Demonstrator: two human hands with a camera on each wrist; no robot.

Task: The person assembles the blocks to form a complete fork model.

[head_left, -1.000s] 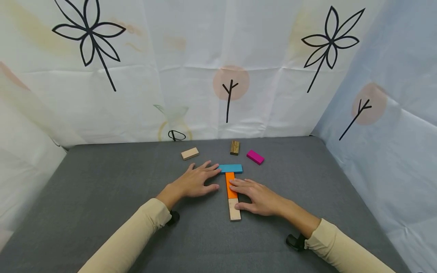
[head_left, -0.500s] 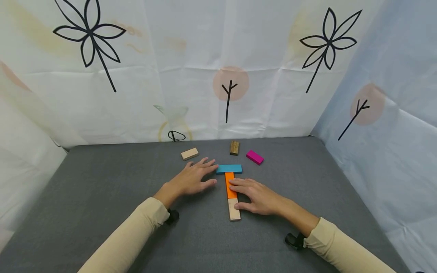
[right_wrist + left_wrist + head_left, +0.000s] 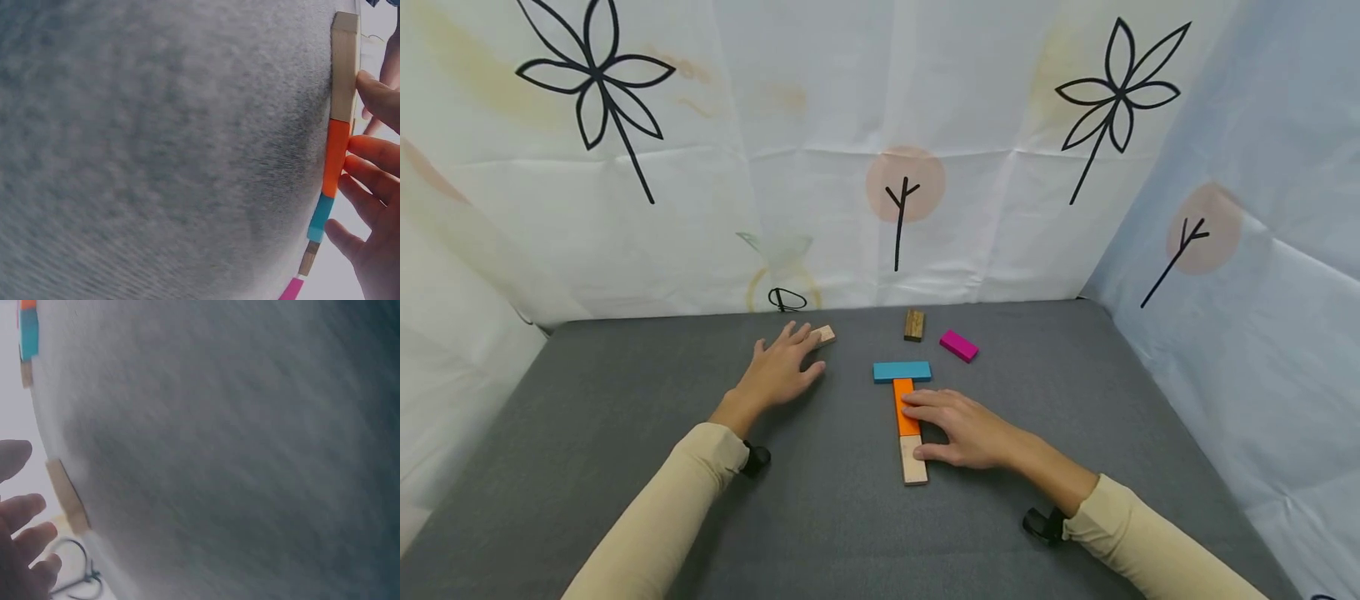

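Note:
In the head view my left hand [image 3: 778, 367] reaches over the table's left half, fingers spread and relaxed, fingertips at a plain wooden block [image 3: 825, 335] that they partly cover. In the left wrist view that block [image 3: 67, 497] lies beyond the fingers, with nothing gripped. A T shape lies in the middle: a blue block [image 3: 902, 372] across the top, an orange block [image 3: 907, 427] below it, then another plain wooden block [image 3: 913, 471]. My right hand [image 3: 966, 429] rests along the stem's right side, fingertips on the orange block and thumb on the lower plain one.
Behind the T lie a dark brown wooden block [image 3: 914, 325] and a magenta block [image 3: 959, 345]. The grey table [image 3: 625, 400] ends at a white patterned cloth [image 3: 985, 233] at the back, with more cloth along both sides.
My left hand has left the blue block's left end and moved left and back to the plain wooden block. My right hand stays on the stem of the T.

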